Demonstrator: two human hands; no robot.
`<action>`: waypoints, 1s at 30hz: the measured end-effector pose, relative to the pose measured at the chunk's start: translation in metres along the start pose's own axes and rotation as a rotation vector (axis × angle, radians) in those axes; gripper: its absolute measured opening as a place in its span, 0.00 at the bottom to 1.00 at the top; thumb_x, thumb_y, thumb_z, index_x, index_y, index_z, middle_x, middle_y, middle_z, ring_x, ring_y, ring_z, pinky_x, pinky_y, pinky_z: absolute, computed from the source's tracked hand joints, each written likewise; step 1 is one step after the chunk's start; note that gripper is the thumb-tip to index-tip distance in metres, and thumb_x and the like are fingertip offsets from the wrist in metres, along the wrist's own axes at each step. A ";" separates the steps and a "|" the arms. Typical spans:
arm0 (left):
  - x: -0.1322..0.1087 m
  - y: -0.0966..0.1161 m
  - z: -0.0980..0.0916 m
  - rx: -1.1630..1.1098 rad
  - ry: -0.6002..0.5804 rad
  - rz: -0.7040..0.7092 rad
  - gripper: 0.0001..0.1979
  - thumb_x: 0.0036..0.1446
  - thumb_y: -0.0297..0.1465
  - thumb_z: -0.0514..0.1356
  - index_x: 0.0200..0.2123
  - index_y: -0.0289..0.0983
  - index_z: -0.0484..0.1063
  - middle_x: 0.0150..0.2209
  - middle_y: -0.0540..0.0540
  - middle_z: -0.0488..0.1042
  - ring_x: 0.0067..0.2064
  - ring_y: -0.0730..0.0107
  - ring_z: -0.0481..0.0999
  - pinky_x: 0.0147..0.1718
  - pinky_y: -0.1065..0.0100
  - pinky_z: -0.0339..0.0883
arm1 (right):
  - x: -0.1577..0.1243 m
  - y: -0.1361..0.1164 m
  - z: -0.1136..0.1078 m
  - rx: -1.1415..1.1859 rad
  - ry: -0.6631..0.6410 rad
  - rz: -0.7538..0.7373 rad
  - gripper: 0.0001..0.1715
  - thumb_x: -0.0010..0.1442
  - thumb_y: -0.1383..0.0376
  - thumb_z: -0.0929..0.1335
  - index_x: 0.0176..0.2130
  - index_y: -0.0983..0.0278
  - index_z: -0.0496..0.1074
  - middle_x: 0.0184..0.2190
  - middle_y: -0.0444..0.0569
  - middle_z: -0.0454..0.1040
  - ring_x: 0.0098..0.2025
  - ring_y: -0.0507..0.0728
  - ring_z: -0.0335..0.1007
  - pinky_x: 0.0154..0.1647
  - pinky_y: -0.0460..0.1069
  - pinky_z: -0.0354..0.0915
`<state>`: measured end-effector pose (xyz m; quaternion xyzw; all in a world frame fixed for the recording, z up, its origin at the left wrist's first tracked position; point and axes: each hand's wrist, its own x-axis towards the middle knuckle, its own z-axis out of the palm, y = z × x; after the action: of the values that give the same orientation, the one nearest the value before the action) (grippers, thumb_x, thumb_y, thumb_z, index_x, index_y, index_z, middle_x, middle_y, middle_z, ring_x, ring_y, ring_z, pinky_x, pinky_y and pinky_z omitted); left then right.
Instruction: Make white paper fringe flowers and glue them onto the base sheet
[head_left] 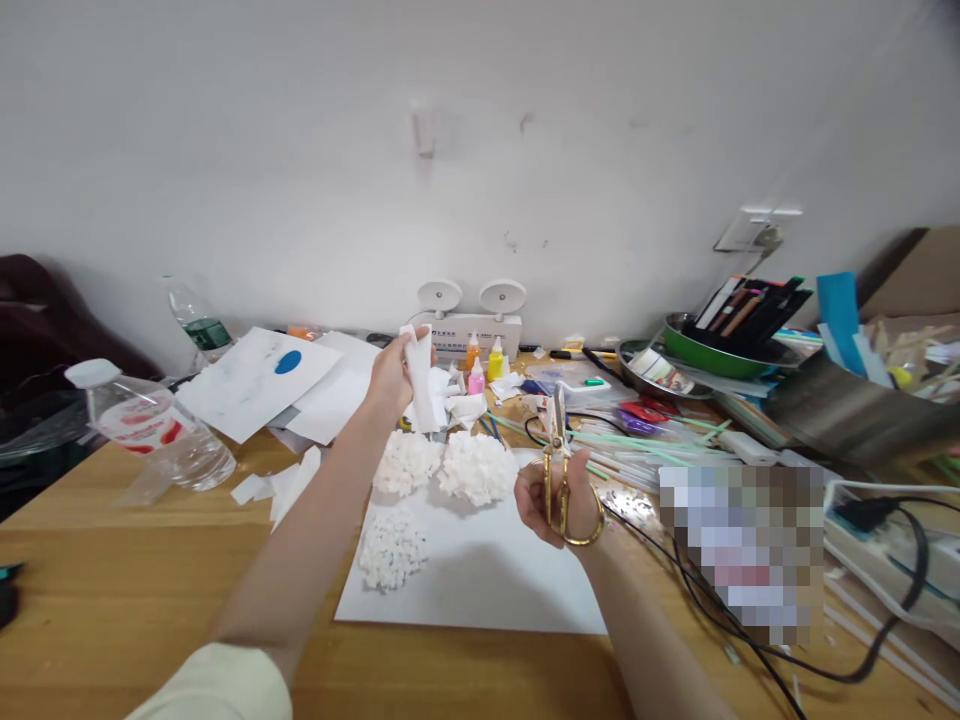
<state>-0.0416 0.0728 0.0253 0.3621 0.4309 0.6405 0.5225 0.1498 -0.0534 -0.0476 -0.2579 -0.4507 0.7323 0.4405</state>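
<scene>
My left hand is closed on a folded strip of white tissue paper, held up above the table's far side. In my right hand is a pair of scissors with gold handles, blades pointing up and away from me. Below and between the hands lies a white sheet of paper. Two fluffy white paper clumps sit along its far edge. A flatter clump of small white bits rests at its left side. The scissors are apart from the tissue strip.
Small paint bottles stand near a white emergency light by the wall. Water bottles and paper sheets are on the left. Pale straws, black cables and a green bowl of pens crowd the right.
</scene>
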 end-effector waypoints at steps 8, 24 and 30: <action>0.068 -0.036 -0.023 0.252 0.102 -0.063 0.15 0.56 0.33 0.53 0.46 0.33 0.63 0.45 0.42 0.67 0.42 0.65 0.70 0.39 0.59 0.67 | 0.007 0.010 -0.010 0.052 -0.015 -0.004 0.46 0.39 0.31 0.52 0.15 0.69 0.66 0.04 0.44 0.60 0.03 0.45 0.47 0.01 0.40 0.39; -0.080 0.057 -0.043 0.029 -0.212 0.070 0.10 0.48 0.35 0.58 0.31 0.34 0.72 0.24 0.49 0.71 0.27 0.71 0.72 0.31 0.68 0.68 | -0.033 -0.055 -0.051 -1.039 0.633 0.233 0.32 0.52 0.43 0.57 0.19 0.66 0.67 0.12 0.49 0.69 0.11 0.50 0.62 0.15 0.45 0.57; -0.139 0.058 -0.063 -0.039 -0.217 -0.092 0.10 0.46 0.36 0.60 0.27 0.35 0.72 0.19 0.51 0.68 0.21 0.74 0.68 0.28 0.68 0.68 | -0.037 -0.082 -0.104 -1.451 0.657 0.395 0.24 0.48 0.57 0.66 0.09 0.65 0.63 0.12 0.54 0.70 0.17 0.54 0.65 0.22 0.48 0.58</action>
<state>-0.0932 -0.0790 0.0544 0.3991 0.3754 0.5810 0.6018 0.2825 -0.0241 -0.0234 -0.7546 -0.6065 0.2099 0.1367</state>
